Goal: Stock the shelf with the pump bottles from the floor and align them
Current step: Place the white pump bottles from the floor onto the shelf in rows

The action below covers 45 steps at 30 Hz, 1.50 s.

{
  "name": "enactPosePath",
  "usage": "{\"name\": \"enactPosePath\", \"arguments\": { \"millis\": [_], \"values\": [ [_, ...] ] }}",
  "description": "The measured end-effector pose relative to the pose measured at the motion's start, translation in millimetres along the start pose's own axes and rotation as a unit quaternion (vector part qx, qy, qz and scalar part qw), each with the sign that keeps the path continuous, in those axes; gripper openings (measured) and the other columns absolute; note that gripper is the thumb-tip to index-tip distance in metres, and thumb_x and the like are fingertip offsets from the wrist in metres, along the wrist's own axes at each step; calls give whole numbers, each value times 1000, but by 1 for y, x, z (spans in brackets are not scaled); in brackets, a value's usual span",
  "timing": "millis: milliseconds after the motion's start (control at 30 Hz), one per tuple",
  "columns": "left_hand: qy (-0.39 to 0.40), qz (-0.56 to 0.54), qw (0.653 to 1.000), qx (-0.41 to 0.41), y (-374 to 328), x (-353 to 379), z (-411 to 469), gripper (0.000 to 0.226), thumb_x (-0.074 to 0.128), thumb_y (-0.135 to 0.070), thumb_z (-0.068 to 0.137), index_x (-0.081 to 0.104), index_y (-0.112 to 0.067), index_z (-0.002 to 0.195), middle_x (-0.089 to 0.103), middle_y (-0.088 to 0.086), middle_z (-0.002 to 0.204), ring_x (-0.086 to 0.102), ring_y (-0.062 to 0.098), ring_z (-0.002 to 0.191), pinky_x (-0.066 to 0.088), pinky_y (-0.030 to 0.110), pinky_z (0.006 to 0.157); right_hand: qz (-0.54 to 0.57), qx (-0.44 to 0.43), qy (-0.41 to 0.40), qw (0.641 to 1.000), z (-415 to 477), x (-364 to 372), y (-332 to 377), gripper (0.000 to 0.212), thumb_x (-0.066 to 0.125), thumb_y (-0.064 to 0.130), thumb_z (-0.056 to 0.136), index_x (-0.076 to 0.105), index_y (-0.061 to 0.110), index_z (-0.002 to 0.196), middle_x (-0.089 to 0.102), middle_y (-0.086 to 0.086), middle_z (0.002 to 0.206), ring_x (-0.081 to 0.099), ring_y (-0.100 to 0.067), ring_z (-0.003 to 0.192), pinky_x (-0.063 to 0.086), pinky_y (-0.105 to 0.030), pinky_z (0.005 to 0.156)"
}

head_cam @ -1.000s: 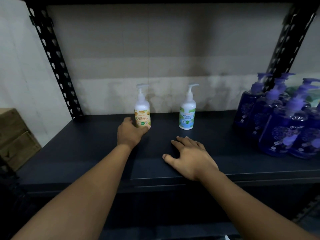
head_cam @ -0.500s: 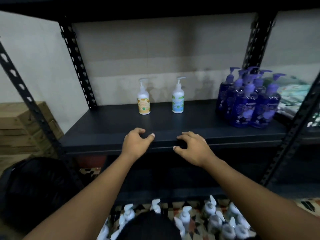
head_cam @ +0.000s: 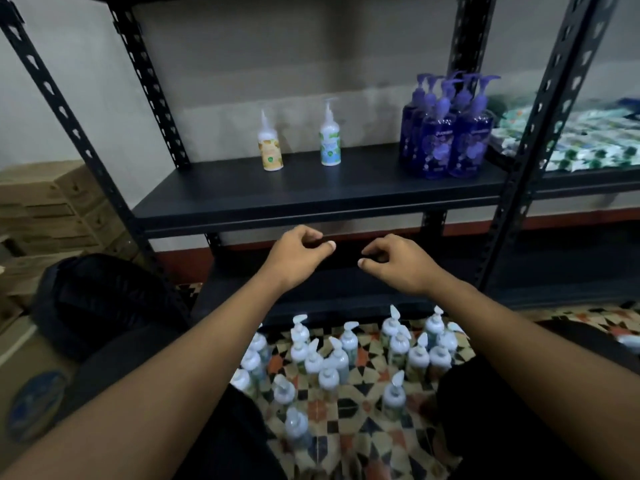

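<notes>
"Well, how were the hands found?"

"Both were held in the air just below the front edge of the shelf (head_cam: 242,202). The left hand (head_cam: 298,258) and the right hand (head_cam: 398,261) were seen with fingers loosely curled and thumbs out. Nothing was gripped by either, and nothing was touched."

"And where were the pump bottles seen?"

"Two were stood upright near the back of the shelf, apart from each other: a yellow-labelled bottle (head_cam: 270,147) to the left and a blue-labelled bottle (head_cam: 330,143) to the right. The rest — a cluster of white pump bottles (head_cam: 332,358) — were stood on the patterned floor (head_cam: 360,420), beneath the forearms."

"Was anything else noted?"

"A group of purple bottles (head_cam: 446,133) was packed together at the shelf's right end, and coloured packets (head_cam: 588,136) were laid on the neighbouring shelf. A black bag (head_cam: 104,303) was set at the left, and cardboard boxes (head_cam: 45,202) were stacked behind it."
</notes>
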<state>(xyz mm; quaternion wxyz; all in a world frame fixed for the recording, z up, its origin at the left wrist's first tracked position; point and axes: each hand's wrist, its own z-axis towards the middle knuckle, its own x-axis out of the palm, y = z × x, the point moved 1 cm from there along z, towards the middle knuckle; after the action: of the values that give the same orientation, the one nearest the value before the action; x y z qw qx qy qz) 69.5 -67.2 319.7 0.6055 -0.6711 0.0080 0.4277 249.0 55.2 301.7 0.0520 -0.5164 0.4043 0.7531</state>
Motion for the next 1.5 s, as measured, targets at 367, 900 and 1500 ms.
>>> {"name": "enactPosePath", "arguments": {
  "millis": [367, 900, 1500],
  "values": [
    [169, -43, 983, -54, 64, 93, -44, 31, 74, -38, 90, 62, -23, 114, 66, -3, 113, 64, 13, 107, 55, 34, 93, 63, 133, 46, 988, -67, 46, -72, 33, 64, 46, 93, 69, 23, 116, 68, 7, 109, 62, -13, 102, 49, -31, 86],
    [354, 14, 915, -191, 185, 256, -55, 43, 83, -10, 80, 53, -13, 111, 59, -5, 96, 56, -7, 76, 42, 4, 60, 131, 380, 83, 912, -105, 154, -230, 25, 64, 35, 92, 66, 18, 110, 72, -6, 101, 65, -26, 98, 40, -27, 75],
    [397, 54, 907, -129, 254, 343, -30, 75, 72, -56, 70, 54, -23, 134, 59, 2, 126, 59, 25, 116, 51, 44, 91, 32, 323, 121, 938, -46, 245, -332, 90, 74, 43, 84, 23, 32, 157, 66, -10, 128, 64, -40, 106, 53, -40, 78]
  ]
}}
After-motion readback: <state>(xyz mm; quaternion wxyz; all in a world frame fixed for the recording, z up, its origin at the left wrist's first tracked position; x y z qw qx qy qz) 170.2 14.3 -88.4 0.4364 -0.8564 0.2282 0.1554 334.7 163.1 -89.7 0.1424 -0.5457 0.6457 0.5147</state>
